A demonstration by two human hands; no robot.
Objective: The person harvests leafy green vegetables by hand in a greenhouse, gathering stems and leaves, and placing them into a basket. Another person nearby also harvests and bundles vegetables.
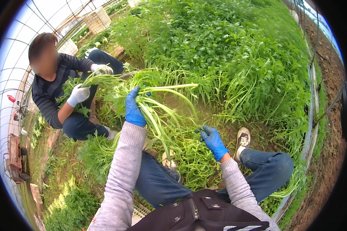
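Note:
My left hand [134, 107], in a blue glove, grips a bunch of leafy green stalks [153, 117]. Their pale cut ends fan out to the right and downward, while the leaves spread to the left behind the hand. Lower and to the right is my right hand [213, 142], also blue-gloved, with its fingers curled close to some thin stems. Whether it pinches any of them cannot be made out. Beneath both hands, loose stems and leaves [198, 164] lie heaped on the ground between my shoes.
Dense leafy plants [219, 49] grow ahead. At left a crouching co-worker [50, 95] in white gloves holds another bunch [101, 79]. Cut bundles [72, 202] lie lower left, near a cart [15, 158]. A crate [97, 19] stands farther back. Plastic edging [310, 115] borders the bed at right.

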